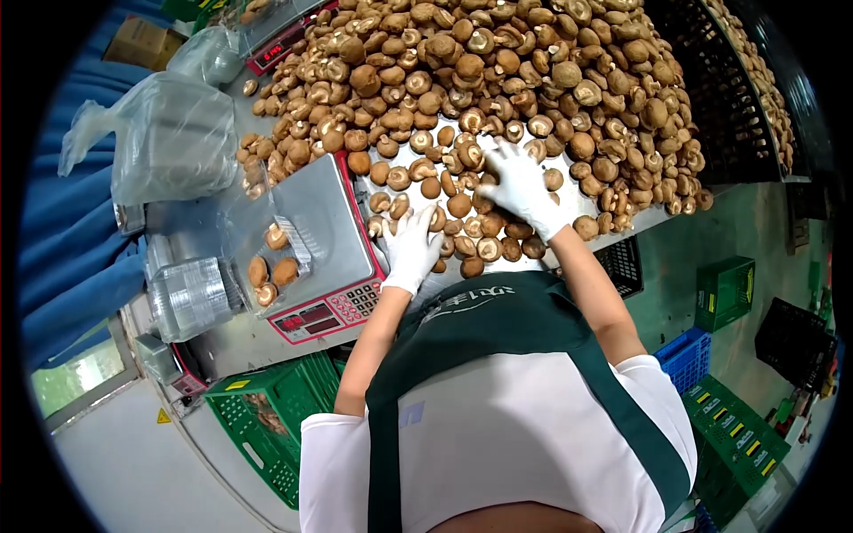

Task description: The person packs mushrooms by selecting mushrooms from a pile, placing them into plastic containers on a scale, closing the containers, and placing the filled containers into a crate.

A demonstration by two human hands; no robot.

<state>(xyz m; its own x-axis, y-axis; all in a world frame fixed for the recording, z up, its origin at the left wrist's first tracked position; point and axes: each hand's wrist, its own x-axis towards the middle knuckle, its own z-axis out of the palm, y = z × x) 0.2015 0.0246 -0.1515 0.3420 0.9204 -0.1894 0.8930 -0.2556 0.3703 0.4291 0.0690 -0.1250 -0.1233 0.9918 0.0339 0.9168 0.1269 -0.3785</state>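
This looks like a produce packing room. A great heap of mushrooms [498, 62] covers much of the metal table [249, 345] before me, a digital scale [324, 213] sits among them, and clear plastic trays [188, 293] are stacked near it. Plastic crates [727, 293] stand about the green floor [680, 258], and the person working wears a dark green apron [480, 324].

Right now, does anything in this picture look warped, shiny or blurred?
In the head view, fisheye-like distortion bends the scene inside black corners; also in the head view, highlights glint on the clear plastic bag, shadow greys part of the white shirt, and the right hand seems slightly blurred against crisper shiitake mushrooms.
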